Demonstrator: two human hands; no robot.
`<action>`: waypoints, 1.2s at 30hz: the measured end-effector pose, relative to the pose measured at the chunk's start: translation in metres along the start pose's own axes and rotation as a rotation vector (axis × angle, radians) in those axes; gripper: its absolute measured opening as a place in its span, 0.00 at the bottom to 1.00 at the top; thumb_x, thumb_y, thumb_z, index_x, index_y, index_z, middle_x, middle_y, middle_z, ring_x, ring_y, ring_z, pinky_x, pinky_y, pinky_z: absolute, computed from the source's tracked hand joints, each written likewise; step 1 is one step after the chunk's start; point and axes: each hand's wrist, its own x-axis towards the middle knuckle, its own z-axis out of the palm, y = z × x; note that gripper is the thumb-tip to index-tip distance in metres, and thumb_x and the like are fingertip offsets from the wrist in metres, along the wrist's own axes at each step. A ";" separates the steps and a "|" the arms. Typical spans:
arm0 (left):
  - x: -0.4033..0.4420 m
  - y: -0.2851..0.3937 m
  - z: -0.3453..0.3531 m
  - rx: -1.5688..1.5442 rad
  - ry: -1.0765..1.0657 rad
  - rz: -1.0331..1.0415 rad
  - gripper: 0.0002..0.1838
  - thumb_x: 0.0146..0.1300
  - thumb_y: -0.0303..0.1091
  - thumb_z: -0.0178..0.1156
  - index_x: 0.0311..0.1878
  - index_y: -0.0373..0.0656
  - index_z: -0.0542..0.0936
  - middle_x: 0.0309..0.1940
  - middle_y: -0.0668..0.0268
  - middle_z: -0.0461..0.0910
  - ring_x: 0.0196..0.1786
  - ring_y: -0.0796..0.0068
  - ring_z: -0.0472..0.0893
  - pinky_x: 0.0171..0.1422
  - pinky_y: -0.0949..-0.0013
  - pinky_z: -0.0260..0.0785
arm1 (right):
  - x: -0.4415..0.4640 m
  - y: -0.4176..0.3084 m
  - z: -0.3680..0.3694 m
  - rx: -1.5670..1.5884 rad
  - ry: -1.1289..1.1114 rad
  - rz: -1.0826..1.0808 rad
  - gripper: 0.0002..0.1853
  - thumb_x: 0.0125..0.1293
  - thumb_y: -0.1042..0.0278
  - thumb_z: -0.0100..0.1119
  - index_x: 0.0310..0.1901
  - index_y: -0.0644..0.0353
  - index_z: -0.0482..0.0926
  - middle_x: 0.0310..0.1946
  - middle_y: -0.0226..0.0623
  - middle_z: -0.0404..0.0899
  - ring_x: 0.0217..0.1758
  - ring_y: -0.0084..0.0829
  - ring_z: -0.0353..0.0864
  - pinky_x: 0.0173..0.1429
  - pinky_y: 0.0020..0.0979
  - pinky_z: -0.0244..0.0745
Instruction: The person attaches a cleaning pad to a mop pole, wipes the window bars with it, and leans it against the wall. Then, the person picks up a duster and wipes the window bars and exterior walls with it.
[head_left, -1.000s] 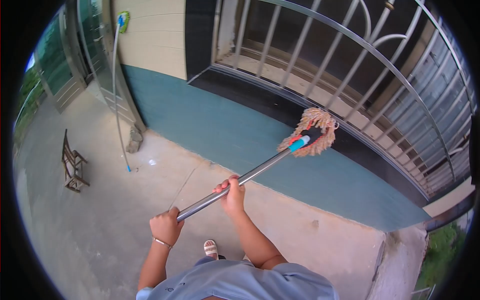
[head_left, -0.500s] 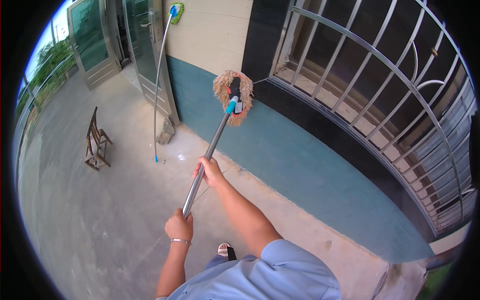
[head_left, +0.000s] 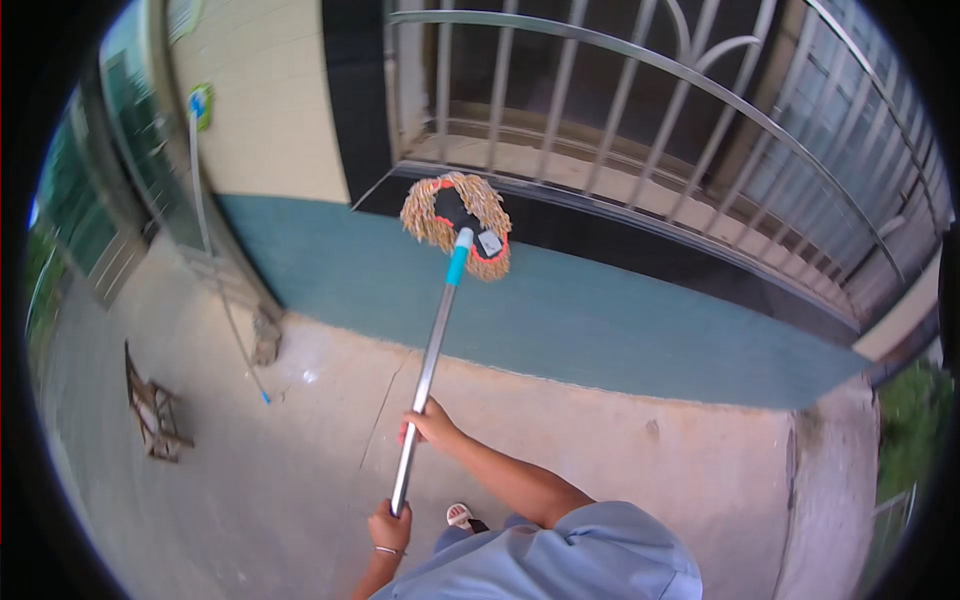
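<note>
A mop (head_left: 432, 345) with a long metal pole, a teal collar and a shaggy beige head slants up and away from me. Its head is raised in front of the black window ledge (head_left: 560, 210) and the top of the blue-green wall (head_left: 600, 320); whether it touches them I cannot tell. My left hand (head_left: 389, 524) is wrapped round the lower end of the pole, a bracelet at its wrist. Higher up the pole, my right hand (head_left: 430, 421) is closed on it.
Metal window bars (head_left: 565, 95) bulge out above the ledge. Left stand a wooden chair (head_left: 152, 410), a stone (head_left: 266, 340) and a second pole (head_left: 200, 200) with a green and blue head, leaning on the wall near the glass doors (head_left: 160, 130). Concrete floor (head_left: 300, 480) lies below.
My view has swung to the right, so the chair, doors and leaning pole sit further left. The mop head now shows in front of the window ledge. Both hands keep their hold.
</note>
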 end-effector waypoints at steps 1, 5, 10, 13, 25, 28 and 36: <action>0.000 0.002 0.011 0.001 -0.022 0.039 0.15 0.50 0.38 0.62 0.19 0.38 0.73 0.13 0.51 0.73 0.19 0.49 0.75 0.24 0.56 0.66 | -0.010 -0.001 -0.016 -0.013 0.042 -0.004 0.09 0.57 0.74 0.52 0.37 0.65 0.63 0.23 0.42 0.75 0.22 0.36 0.80 0.26 0.36 0.80; -0.011 0.026 0.053 -0.026 -0.139 0.161 0.14 0.50 0.39 0.62 0.20 0.39 0.73 0.13 0.53 0.73 0.18 0.51 0.76 0.24 0.56 0.67 | -0.043 0.000 -0.085 0.021 0.188 -0.048 0.10 0.57 0.74 0.52 0.37 0.65 0.63 0.24 0.42 0.75 0.23 0.37 0.81 0.27 0.35 0.80; -0.029 0.094 0.093 0.016 -0.294 0.294 0.14 0.52 0.40 0.62 0.21 0.40 0.74 0.15 0.53 0.74 0.20 0.51 0.76 0.25 0.55 0.67 | -0.103 -0.027 -0.168 0.092 0.367 -0.129 0.08 0.57 0.74 0.53 0.35 0.65 0.65 0.24 0.42 0.75 0.25 0.37 0.81 0.30 0.36 0.80; -0.040 0.134 0.131 -0.020 -0.313 0.433 0.14 0.52 0.41 0.62 0.21 0.41 0.74 0.16 0.53 0.75 0.21 0.51 0.76 0.26 0.54 0.68 | -0.138 -0.049 -0.222 0.162 0.432 -0.204 0.08 0.56 0.75 0.52 0.34 0.66 0.65 0.22 0.42 0.75 0.23 0.36 0.80 0.27 0.34 0.80; -0.140 0.398 0.302 -0.025 -0.363 0.752 0.13 0.52 0.43 0.61 0.23 0.44 0.75 0.17 0.56 0.76 0.22 0.55 0.77 0.27 0.57 0.70 | -0.303 -0.155 -0.505 0.332 0.697 -0.574 0.05 0.55 0.76 0.48 0.32 0.65 0.63 0.20 0.41 0.71 0.19 0.37 0.78 0.25 0.36 0.80; -0.163 0.437 0.319 -0.127 -0.429 0.743 0.13 0.49 0.43 0.63 0.23 0.42 0.76 0.18 0.56 0.76 0.23 0.54 0.78 0.28 0.59 0.70 | -0.332 -0.180 -0.533 0.319 0.805 -0.629 0.04 0.55 0.77 0.47 0.31 0.66 0.64 0.19 0.40 0.70 0.18 0.35 0.76 0.22 0.34 0.79; -0.187 0.343 0.335 -0.146 -0.401 0.530 0.14 0.49 0.41 0.62 0.20 0.39 0.75 0.15 0.52 0.74 0.20 0.53 0.76 0.26 0.60 0.68 | -0.306 -0.114 -0.502 0.137 0.614 -0.456 0.06 0.57 0.77 0.48 0.35 0.66 0.63 0.22 0.43 0.74 0.22 0.37 0.80 0.25 0.34 0.79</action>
